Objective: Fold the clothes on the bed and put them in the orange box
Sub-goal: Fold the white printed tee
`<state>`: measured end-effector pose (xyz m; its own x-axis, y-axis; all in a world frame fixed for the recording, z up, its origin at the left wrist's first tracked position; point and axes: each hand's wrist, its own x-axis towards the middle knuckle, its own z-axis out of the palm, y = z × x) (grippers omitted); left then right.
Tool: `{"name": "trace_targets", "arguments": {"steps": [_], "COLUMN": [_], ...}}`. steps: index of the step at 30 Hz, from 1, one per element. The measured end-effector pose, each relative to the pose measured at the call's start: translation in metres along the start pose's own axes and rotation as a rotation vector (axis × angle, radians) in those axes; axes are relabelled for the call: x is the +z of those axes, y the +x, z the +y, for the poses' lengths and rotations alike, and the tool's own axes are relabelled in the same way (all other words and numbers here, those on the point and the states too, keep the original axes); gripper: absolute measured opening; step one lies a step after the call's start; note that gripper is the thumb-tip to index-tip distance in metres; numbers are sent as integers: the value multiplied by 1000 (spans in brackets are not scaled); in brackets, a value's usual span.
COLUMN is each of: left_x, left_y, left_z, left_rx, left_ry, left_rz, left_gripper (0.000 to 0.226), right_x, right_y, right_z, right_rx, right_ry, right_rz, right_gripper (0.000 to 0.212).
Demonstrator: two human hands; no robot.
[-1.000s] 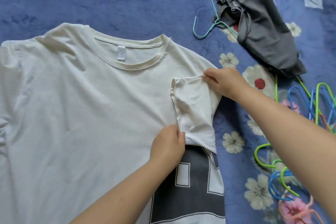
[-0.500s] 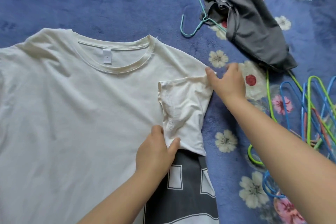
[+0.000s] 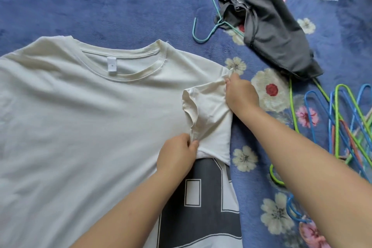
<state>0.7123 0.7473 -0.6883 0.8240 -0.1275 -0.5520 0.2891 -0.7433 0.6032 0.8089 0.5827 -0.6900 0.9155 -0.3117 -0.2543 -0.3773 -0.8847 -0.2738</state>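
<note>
Cream cotton T-shirt [image 3: 84,127] flat on the blue floral bed cover [image 3: 100,2], folded-in sleeve [image 3: 209,119] pinched by left hand [image 3: 177,155] below and right hand [image 3: 241,94] above; uneven pull likely bunches the limp sleeve, skewing the fold.

Cream T-shirt [image 3: 84,119] flat, sleeve folded inward

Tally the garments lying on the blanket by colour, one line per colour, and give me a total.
White: 1, the white T-shirt, its sleeve gripped by the left hand and the right hand
Dark grey: 1, the grey garment, crumpled on a teal hanger
Total: 2 garments
</note>
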Motion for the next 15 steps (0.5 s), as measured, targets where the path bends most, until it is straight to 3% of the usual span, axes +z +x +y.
{"name": "trace_targets", "arguments": {"steps": [3,5,8,11,15], "left_x": [0,1,5,4,-18], "left_y": [2,-2,-15,-26,-26], "left_z": [-3,-3,-7,-15,-32], "left_rx": [-42,-46,-23,9,121], "left_ry": [38,30,62,85,135], "left_rz": [-20,-17,8,32,113], "left_gripper": [41,39,32,17,20], "right_x": [6,7,11,32,49], "right_y": [-2,-8,-38,-64,-71], "right_z": [2,2,2,-2,-18], "right_rx": [72,144,-197,-543,-524], "right_ry": [15,194,181,-82,-340], "right_rz": [38,164,362,269,-23], "right_gripper": [32,36,54,61,81]}}
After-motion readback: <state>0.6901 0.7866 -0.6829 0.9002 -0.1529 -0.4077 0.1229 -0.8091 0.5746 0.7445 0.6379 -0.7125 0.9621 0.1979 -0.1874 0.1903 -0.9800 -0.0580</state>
